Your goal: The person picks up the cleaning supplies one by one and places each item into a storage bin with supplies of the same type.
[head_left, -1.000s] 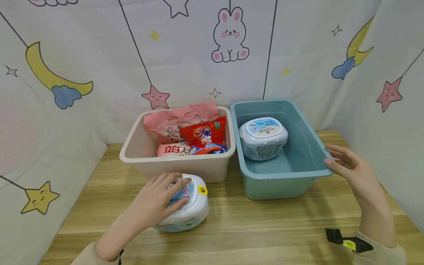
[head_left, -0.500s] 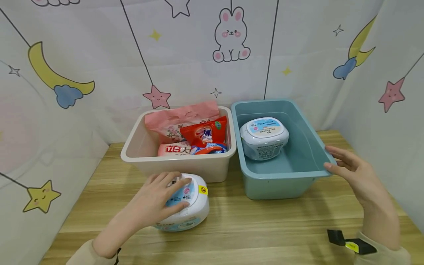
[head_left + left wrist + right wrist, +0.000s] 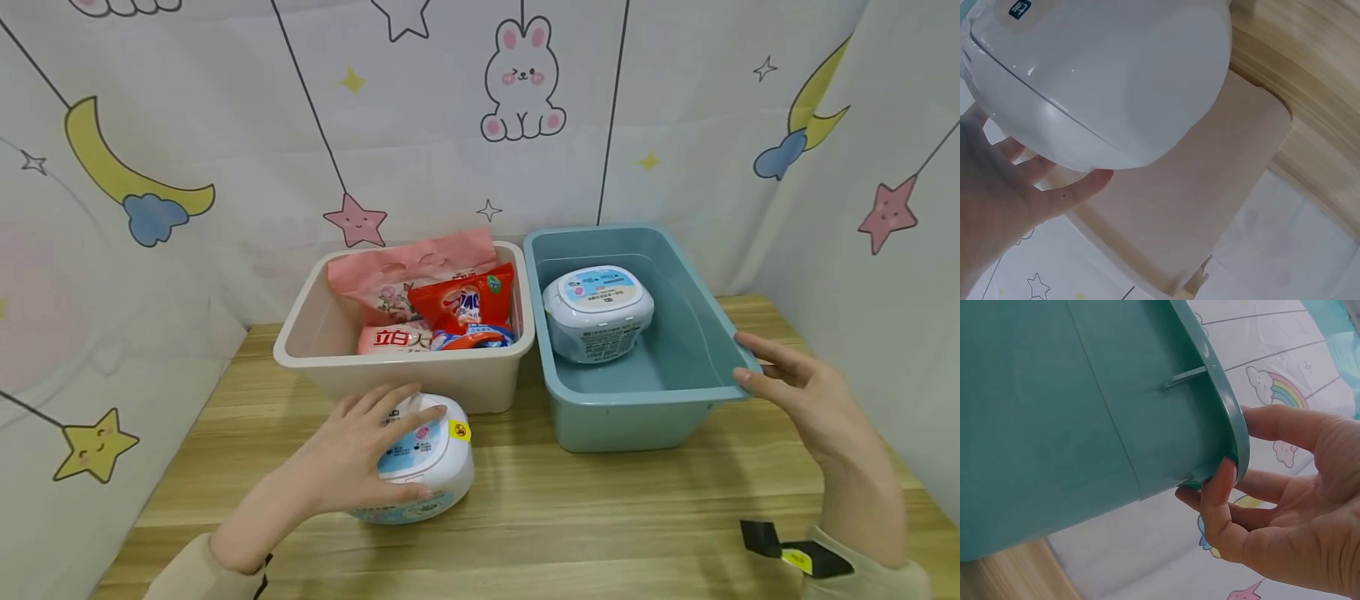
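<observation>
My left hand (image 3: 360, 454) rests with spread fingers on a white plastic tub (image 3: 450, 475) that has a blue label on its lid and a yellow sticker. The thumb lies along the tub's near side; the fingers reach over the top to the far side. The left wrist view shows them nearly straight along the tub (image 3: 1116, 81). At the far right, my right hand (image 3: 810, 400) pinches the front right corner rim of a blue-green storage bin (image 3: 630, 425), its thumb (image 3: 1222, 481) under the rim. A similar white tub (image 3: 600, 321) sits inside that bin.
Left of the blue-green bin stands a beige storage bin (image 3: 405, 383), directly behind the tub under my left hand. It holds a pink bag (image 3: 408, 267), a red detergent bag (image 3: 465, 302) and other packets. Wood-grain tabletop (image 3: 585, 517) lies in front; a patterned cloth (image 3: 420, 125) hangs behind.
My left thumb has moved from the lid's top down to the tub's near side, so the hand is spread wider. The right hand and both bins have stayed in place.
</observation>
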A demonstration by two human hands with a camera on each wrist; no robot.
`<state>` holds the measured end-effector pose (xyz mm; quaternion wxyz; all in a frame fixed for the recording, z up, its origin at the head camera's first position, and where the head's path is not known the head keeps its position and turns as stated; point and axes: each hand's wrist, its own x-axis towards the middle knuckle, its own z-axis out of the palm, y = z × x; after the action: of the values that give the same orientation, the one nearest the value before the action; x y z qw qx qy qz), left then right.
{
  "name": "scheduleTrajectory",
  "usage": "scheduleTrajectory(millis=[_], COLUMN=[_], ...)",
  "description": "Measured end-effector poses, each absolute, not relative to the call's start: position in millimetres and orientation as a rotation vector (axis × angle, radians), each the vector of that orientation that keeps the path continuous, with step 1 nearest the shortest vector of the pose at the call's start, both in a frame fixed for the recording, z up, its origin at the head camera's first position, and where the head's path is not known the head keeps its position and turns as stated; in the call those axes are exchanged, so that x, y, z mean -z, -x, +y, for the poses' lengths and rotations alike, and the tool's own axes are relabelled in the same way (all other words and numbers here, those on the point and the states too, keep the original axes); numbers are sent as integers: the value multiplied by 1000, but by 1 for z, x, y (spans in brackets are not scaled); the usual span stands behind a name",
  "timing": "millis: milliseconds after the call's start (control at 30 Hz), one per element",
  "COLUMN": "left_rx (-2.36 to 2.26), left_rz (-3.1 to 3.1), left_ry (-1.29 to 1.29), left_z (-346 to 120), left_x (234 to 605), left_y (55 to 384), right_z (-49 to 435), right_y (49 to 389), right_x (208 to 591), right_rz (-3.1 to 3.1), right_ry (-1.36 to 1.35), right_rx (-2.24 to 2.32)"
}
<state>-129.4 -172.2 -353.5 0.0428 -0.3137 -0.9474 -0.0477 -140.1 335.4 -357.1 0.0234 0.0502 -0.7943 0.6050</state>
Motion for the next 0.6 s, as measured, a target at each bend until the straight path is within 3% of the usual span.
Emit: scheduleTrajectory(millis=[300,600], left_rx=[186,186], left_rz=[-2951,-2974], left_ry=[983,987], left_z=[-175,-178], left_x=[356,359], left_y=[133,135], right_z=[335,335], right_y=[138,138], right_x=[354,353], right_rz=[-2650,-2510], right_ry=[-65,-96], right_rx=[-1568,-1764])
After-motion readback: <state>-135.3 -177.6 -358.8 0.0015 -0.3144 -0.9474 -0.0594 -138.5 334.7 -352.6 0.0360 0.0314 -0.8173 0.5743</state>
